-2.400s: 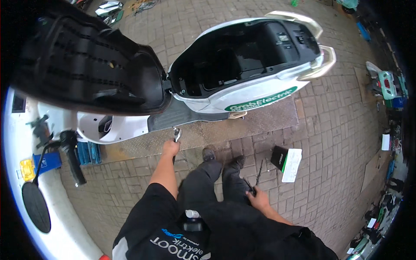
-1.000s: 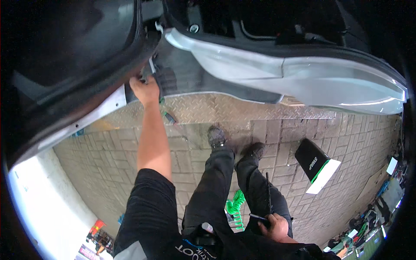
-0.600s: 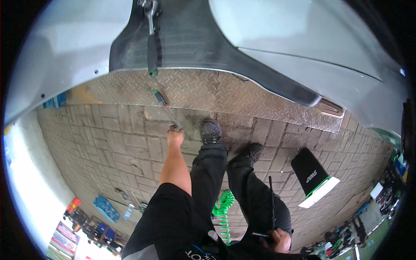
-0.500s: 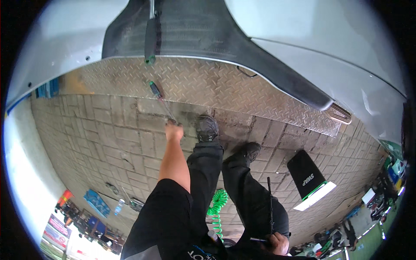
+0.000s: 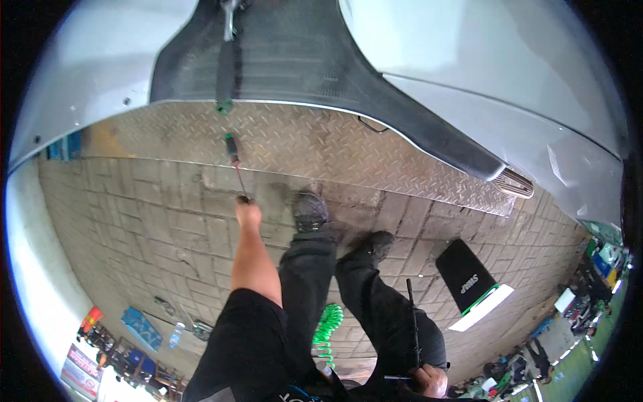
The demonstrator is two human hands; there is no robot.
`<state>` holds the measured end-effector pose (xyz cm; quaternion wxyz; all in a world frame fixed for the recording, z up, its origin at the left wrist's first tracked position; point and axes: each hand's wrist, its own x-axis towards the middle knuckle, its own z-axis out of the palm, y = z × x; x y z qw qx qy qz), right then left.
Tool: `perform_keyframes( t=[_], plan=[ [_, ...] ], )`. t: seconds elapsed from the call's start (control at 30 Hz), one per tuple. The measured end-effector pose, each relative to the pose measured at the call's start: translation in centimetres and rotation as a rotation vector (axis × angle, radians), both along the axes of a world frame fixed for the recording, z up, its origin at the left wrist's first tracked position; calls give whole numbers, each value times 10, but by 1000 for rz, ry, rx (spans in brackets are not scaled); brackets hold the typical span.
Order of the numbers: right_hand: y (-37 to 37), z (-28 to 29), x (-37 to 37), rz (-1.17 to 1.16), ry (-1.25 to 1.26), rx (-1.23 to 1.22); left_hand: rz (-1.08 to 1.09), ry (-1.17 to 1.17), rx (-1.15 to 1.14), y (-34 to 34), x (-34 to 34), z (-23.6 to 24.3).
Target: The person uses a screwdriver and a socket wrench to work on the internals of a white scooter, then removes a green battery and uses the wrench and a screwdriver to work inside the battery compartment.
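My left hand [image 5: 248, 213] is closed on the far end of a screwdriver's [image 5: 232, 149] shaft, with its dark, green-ended handle pointing away over the metal plate. Farther off, a ratchet [image 5: 226, 63] with a chrome head and green end lies on the vehicle's black sill panel [image 5: 295, 74]. My right hand [image 5: 432, 382] rests low by my right thigh, its fingers curled. From it rises a thin black rod [image 5: 414, 321], and a slim metal piece [image 5: 396, 378] sticks out to the left. The grip itself is partly hidden.
White vehicle body panels [image 5: 482, 60] fill the far side above a diamond-pattern metal plate [image 5: 288, 144]. A black box-like item [image 5: 465, 275] lies on the paving at right. A green coiled hose [image 5: 328, 323] runs between my legs; a bottle [image 5: 177, 335] and blue tray [image 5: 140, 328] lie left.
My left hand has moved slightly left, and the screwdriver in it has swung to a steeper angle. The view has shifted a little; my right hand stays by my thigh.
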<state>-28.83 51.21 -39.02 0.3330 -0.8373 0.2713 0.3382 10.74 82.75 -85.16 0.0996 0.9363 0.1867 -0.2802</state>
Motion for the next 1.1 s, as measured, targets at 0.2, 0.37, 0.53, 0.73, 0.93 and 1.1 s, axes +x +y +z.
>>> perform_keyframes(
  t=[0.2, 0.37, 0.53, 0.73, 0.93, 1.1],
  plan=[
    [8, 11, -1, -65, -113, 82, 202, -337, -316, -1, -25, 130],
    [11, 15, 9, -110, -165, 59, 121, -659, -505, -55, 26, 217],
    [14, 12, -1, -143, -110, 32, -297, -543, -503, -212, 109, 276],
    [18, 18, 5, -224, -62, 31, -474, -487, -323, -299, 167, 285],
    [7, 28, 17, -275, -19, 134, -689, -403, -30, -237, 101, 326],
    [-83, 131, 115, -184, -116, 222, -1071, 211, -451, -199, 6, 430]
  ],
)
